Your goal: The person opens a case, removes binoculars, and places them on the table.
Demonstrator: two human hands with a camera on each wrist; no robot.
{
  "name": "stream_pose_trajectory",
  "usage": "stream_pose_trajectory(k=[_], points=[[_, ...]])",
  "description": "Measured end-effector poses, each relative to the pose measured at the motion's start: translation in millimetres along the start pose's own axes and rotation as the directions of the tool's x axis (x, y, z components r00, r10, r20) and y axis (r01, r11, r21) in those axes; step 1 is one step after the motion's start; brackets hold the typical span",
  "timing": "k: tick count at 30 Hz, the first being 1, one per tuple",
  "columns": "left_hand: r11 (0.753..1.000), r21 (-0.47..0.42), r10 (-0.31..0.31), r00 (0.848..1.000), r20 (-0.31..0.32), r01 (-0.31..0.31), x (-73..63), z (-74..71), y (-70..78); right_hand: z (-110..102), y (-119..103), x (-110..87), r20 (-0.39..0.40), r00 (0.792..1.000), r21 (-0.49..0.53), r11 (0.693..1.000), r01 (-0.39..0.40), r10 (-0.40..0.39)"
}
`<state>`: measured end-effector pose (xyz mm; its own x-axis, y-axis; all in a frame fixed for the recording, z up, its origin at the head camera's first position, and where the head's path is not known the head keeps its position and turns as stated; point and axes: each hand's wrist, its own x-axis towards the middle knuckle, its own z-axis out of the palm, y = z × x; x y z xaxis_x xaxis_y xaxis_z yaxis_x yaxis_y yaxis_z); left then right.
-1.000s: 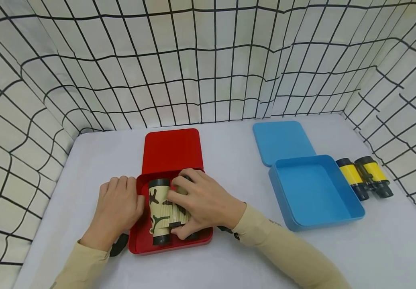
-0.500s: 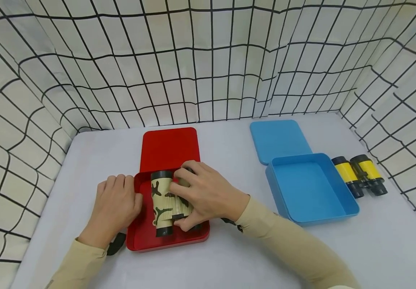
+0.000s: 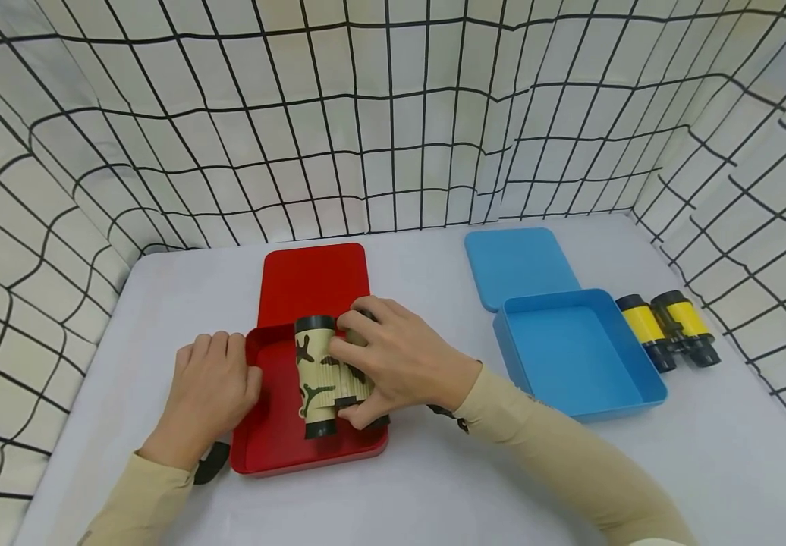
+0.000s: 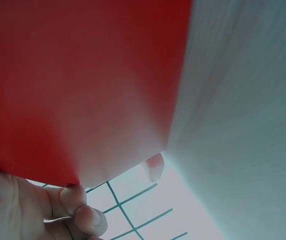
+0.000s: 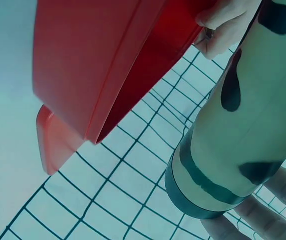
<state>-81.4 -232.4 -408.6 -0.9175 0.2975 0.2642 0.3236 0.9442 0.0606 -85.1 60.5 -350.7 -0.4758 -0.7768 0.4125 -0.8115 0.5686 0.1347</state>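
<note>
My right hand (image 3: 393,360) grips a pair of camouflage-patterned binoculars (image 3: 316,379), tan with dark blotches and black ends. They are held above a red box (image 3: 284,453). The right wrist view shows one barrel of the binoculars (image 5: 248,130) raised beyond the box's rim, with fingertips (image 5: 263,217) curled against it. At the left side of the red box, my left hand (image 3: 209,387) holds the wall, its thumb over the rim. In the left wrist view, bent fingers (image 4: 82,212) touch the edge of the red box (image 4: 82,100).
A red lid (image 3: 314,284) lies behind the red box. To the right are an open blue box (image 3: 512,353), a blue lid (image 3: 523,265) and yellow-and-black binoculars (image 3: 683,315). Black netting (image 3: 393,148) over pale cloth surrounds the white table (image 3: 434,493).
My right hand has lifted the camouflage binoculars and shifted them rightward relative to the red box. The left hand keeps its place at the box wall. The head view has shifted slightly.
</note>
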Motion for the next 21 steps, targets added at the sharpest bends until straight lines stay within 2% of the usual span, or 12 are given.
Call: stream_pose_trajectory(k=[11, 21], points=[[1.0, 0.002, -0.008, 1.0, 0.008, 0.008, -0.4, -0.9, -0.3, -5, 12, -11.0, 0.021, 1.0, -0.013, 1.0, -0.003, 0.003], [1.0, 0.002, 0.0, 1.0, -0.015, 0.0, 0.1, 0.0, 0.6, -7, 19, -20.7, 0.021, 1.0, -0.025, 1.0, -0.01, 0.011]])
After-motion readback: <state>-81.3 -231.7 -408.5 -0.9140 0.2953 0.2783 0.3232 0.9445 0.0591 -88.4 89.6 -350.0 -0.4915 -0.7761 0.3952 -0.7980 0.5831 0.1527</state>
